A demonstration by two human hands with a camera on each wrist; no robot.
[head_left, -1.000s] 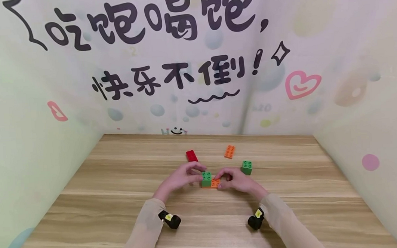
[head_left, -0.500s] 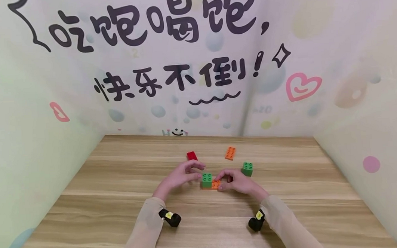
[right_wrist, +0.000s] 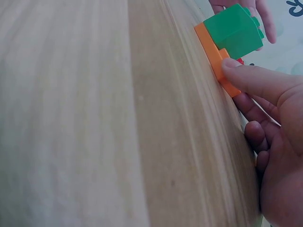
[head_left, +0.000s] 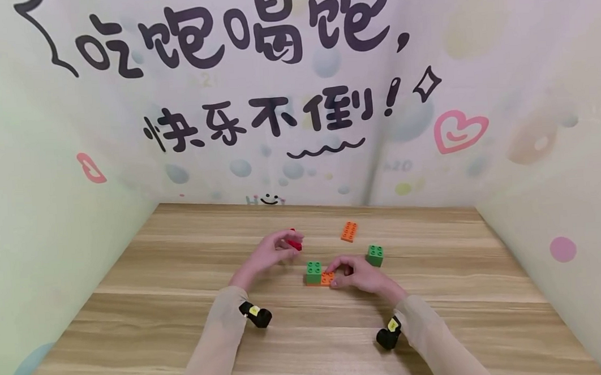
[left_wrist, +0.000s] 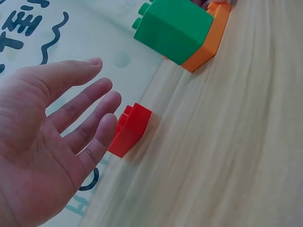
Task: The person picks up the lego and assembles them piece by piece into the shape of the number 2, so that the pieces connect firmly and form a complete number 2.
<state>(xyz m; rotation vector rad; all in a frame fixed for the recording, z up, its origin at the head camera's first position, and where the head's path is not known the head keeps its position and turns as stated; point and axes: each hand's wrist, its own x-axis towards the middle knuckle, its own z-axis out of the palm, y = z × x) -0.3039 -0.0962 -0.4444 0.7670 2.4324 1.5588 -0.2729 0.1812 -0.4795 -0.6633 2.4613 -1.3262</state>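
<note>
My left hand point(head_left: 269, 253) reaches over the red toy brick point(head_left: 295, 245), fingers spread and relaxed. In the left wrist view the red brick point(left_wrist: 133, 128) lies just beyond the fingertips, with nothing in the palm. Thumb and fingers of my right hand point(head_left: 360, 274) pinch the right end of a flat orange brick point(head_left: 328, 278) on the table. A square green brick point(head_left: 313, 273) is seated on that orange brick's left end. The right wrist view shows the thumb on the orange brick's point(right_wrist: 208, 43) side edge, near the green brick point(right_wrist: 233, 31).
A second green brick point(head_left: 375, 255) stands just behind the right hand. Farther back lies another flat orange brick point(head_left: 349, 231) with studs up. The wooden table point(head_left: 309, 345) meets printed cloth walls point(head_left: 218, 175) at the back and sides.
The left hand has left the green brick's side and moved back to the red brick, partly covering it. The right hand stays on the orange brick.
</note>
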